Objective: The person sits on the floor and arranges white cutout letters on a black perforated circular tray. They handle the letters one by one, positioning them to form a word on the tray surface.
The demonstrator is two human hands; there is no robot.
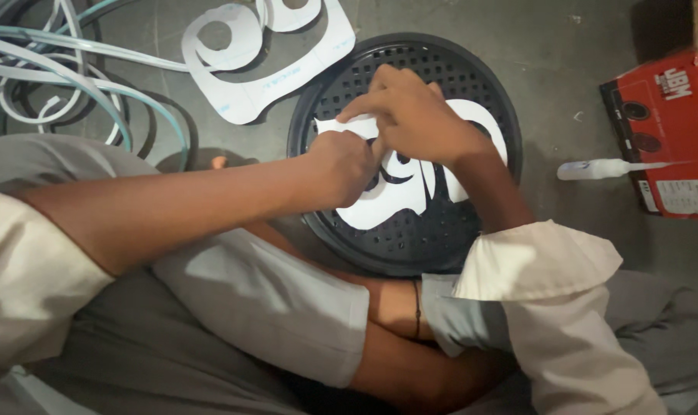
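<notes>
A round black perforated tray (pixel 441 61) lies on the grey floor in front of me. A white cut-out shape (pixel 387 201) rests on it, partly hidden by my hands. My left hand (pixel 345 165) is closed on the cut-out's left edge. My right hand (pixel 410 115) reaches over from the right, and its fingertips pinch the same white piece near its upper left corner. Both hands touch each other over the tray's middle.
A white sheet with cut-out holes (pixel 264 54) lies beyond the tray. Coiled pale blue-white strips (pixel 64 69) sit at far left. A red cardboard box (pixel 668 131) and a small white squeeze bottle (pixel 602 168) lie at right. My folded legs fill the near side.
</notes>
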